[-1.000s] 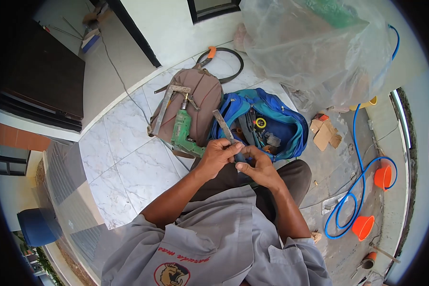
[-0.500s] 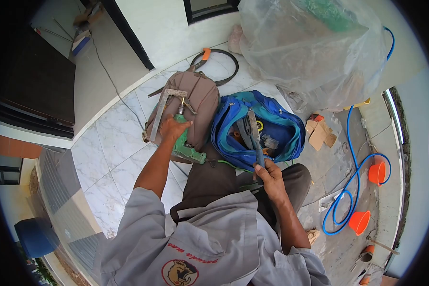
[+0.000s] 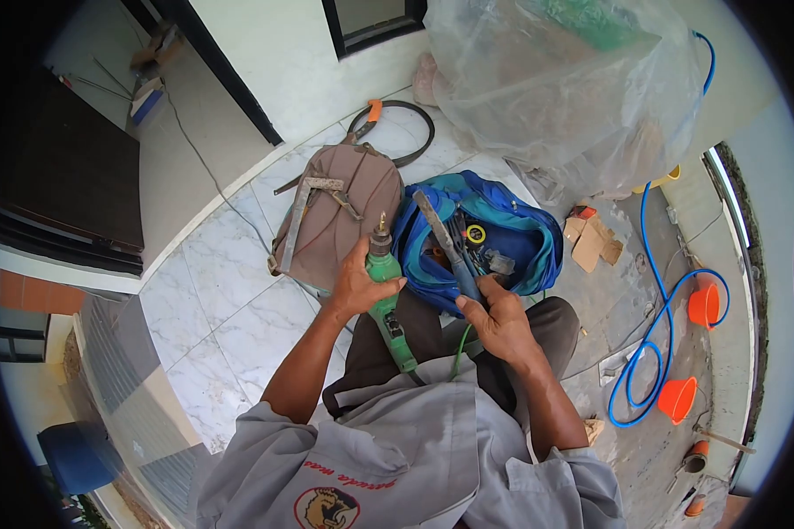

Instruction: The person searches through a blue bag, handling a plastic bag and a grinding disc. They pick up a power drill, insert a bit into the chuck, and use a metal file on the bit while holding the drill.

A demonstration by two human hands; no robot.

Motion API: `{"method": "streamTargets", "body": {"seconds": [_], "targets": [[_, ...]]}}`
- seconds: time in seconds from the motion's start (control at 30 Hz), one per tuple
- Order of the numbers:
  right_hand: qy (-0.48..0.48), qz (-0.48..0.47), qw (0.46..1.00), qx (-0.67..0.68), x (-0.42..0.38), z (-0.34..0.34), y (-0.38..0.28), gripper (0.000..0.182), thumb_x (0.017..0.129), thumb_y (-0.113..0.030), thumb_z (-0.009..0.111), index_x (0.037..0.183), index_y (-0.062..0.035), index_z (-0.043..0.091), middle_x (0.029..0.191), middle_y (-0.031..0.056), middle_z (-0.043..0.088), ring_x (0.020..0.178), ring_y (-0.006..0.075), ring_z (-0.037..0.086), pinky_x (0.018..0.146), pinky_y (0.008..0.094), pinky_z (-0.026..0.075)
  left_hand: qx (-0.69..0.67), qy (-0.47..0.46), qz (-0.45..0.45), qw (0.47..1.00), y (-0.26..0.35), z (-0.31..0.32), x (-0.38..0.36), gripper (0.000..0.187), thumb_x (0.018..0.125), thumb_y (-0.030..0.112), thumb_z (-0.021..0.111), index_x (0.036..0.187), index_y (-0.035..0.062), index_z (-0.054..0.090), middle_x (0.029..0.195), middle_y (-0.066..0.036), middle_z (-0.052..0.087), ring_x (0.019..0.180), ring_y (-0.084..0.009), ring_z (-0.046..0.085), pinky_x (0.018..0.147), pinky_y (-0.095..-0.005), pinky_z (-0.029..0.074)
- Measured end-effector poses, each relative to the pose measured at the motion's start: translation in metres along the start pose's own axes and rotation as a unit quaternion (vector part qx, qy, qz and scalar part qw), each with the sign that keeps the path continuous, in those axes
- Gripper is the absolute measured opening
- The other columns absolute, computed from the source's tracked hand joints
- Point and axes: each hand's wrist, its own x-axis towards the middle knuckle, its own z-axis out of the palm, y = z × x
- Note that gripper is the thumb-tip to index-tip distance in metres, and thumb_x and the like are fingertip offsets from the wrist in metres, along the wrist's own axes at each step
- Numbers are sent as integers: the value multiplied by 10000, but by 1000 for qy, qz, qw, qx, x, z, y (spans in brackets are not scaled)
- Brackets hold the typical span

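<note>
My left hand [image 3: 362,284] is wrapped round a green power drill [image 3: 388,319], which points away from me with a bit in its chuck, above my lap. In my right hand [image 3: 499,323] is the blue handle of a flat metal tool [image 3: 450,247], its blade angled up to the left over the open blue bag [image 3: 543,231]. Inside that bag lie a yellow ring-shaped item [image 3: 475,234] and other small items. A brown backpack [image 3: 348,189] lies left of it, with a metal square [image 3: 296,220] on top.
A belt loop [image 3: 432,132] lies behind the backpack. Clear plastic sheeting [image 3: 573,97] covers something at the upper right. Torn cardboard [image 3: 593,245], a blue hose [image 3: 648,339] and orange buckets [image 3: 677,399] are on the right. A cable [image 3: 205,163] runs along the left floor.
My left hand has lifted the drill off the backpack and brought it right, toward my lap. The flat tool in my right hand has tilted left. The view has shifted slightly.
</note>
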Motion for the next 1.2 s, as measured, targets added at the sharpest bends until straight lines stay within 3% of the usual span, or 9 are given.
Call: {"method": "streamTargets", "body": {"seconds": [0.1,0.23,0.37,0.6,0.8,0.83,0.93,0.97,1.2], "targets": [[-18,-33,997,-66,-13,6,-12,332,969,-285,679,1057,29,618,820,275,665,834,504,656,732,558,496,8,-34,59,998,6,22,-33,615,742,141,858,1252,59,524,938,-40,653,905,-136,635,852,-331,515],[-39,-18,997,-65,-31,15,-9,341,973,-283,678,1078,35,613,806,277,661,818,481,671,725,543,506,-205,-9,-41,978,0,24,-50,401,876,97,768,1214,67,552,896,12,606,876,-101,607,801,-270,488],[-33,-59,995,-76,-39,15,-10,339,977,-283,675,1081,33,607,740,252,654,748,470,674,678,530,510,-150,-2,29,988,-24,20,-45,151,1009,179,695,1065,59,622,889,23,613,856,-85,580,779,-263,488],[37,-50,997,-51,-44,5,-39,331,971,-274,680,1084,30,613,679,229,640,661,455,663,620,518,508,-77,54,78,993,-7,32,-48,206,964,184,751,1054,47,626,904,-15,635,854,-114,591,790,-298,494],[4,-160,980,-121,-31,2,-29,305,962,-249,696,1057,31,621,653,205,615,618,415,655,579,475,499,-24,64,114,991,7,31,-44,242,911,185,800,989,39,624,862,-59,574,831,-187,569,770,-343,467],[25,-80,994,-68,-34,-1,-41,302,945,-241,705,1042,35,627,664,216,622,638,424,660,582,486,498,-17,62,115,991,4,31,-43,245,907,187,801,986,39,623,867,-64,573,824,-195,564,763,-349,462],[61,-84,992,-74,-36,1,-44,302,943,-245,706,1023,36,633,653,219,618,639,428,661,583,488,496,-12,61,114,992,7,30,-45,252,901,199,802,976,37,624,871,-75,573,809,-213,548,745,-362,449],[-21,-140,973,-183,-34,1,-33,294,958,-255,699,983,28,620,618,199,594,598,412,649,562,464,491,-14,61,115,991,10,30,-44,255,900,205,801,972,36,625,871,-78,573,806,-219,543,740,-365,444],[48,-92,988,-114,-33,4,-42,278,932,-243,712,905,14,609,634,214,609,612,427,648,579,476,498,-12,66,112,991,0,29,-42,278,897,238,803,973,34,630,854,-83,570,821,-229,557,747,-369,449]]}}
